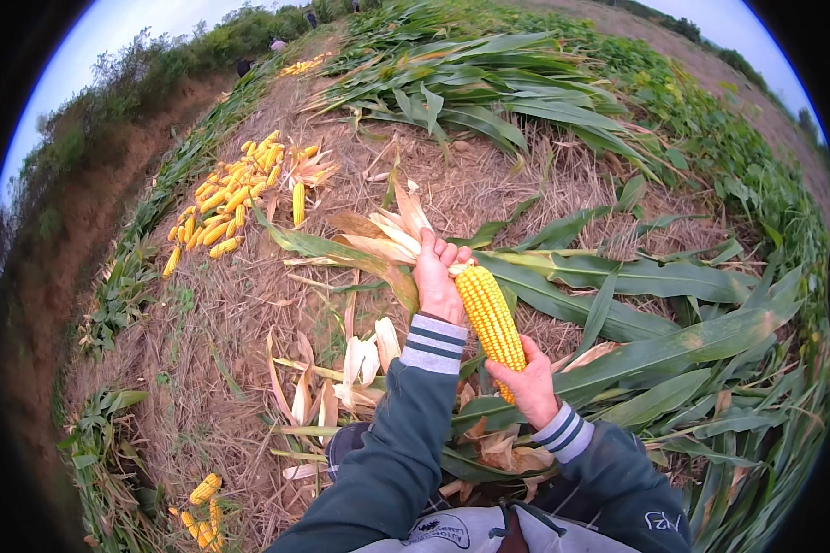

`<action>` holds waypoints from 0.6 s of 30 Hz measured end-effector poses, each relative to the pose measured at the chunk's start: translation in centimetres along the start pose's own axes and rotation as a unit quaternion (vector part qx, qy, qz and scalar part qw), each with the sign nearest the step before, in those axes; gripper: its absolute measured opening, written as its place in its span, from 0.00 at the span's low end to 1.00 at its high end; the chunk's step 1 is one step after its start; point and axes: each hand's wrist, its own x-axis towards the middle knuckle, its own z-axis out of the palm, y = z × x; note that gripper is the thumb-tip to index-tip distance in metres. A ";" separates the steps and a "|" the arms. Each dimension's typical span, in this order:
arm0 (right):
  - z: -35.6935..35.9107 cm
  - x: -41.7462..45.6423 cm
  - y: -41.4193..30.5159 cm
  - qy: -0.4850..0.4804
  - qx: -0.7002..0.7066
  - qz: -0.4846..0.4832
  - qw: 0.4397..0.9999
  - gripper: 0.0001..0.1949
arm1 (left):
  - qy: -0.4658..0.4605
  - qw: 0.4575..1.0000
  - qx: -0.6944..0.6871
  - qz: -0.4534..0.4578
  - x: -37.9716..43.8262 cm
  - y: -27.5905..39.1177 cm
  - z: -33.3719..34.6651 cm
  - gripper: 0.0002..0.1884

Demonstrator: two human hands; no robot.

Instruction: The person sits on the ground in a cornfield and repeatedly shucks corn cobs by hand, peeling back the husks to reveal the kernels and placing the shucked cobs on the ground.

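Note:
A yellow corn cob (pixel 490 314) with bare kernels slants between my two hands. My left hand (pixel 440 272) is closed around the husk and stalk at its base. Pale dry husk leaves (pixel 391 235) stick out beyond that fist. Lower down, my right hand (pixel 529 384) grips the tip end, thumb across the kernels. Green corn stalks with long leaves (pixel 636 276) lie to the right, some passing under the cob. Below my left forearm are opened, empty husks (pixel 361 363) on cut stalks.
A heap of husked cobs (pixel 228 193) lies on the straw-covered ground (pixel 228 325) at upper left, with a smaller group (pixel 204 518) at lower left. Cut corn plants (pixel 484 83) are piled ahead. A bare earth bank (pixel 138 128) runs along the left. Distant people (pixel 311 19) are at the top.

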 end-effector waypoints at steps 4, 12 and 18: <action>2.8 -1.0 1.6 0.077 0.031 -0.054 0.995 0.23 | -0.061 0.992 -0.105 -0.033 0.3 -0.4 -0.7 0.22; -0.2 0.4 -2.1 -0.177 0.294 0.205 0.917 0.16 | -0.182 0.937 -0.290 -0.071 0.6 1.5 -0.9 0.22; 0.5 -0.2 -2.1 -0.294 0.510 0.264 0.764 0.31 | -0.182 0.797 -0.558 -0.146 1.7 0.6 -1.7 0.16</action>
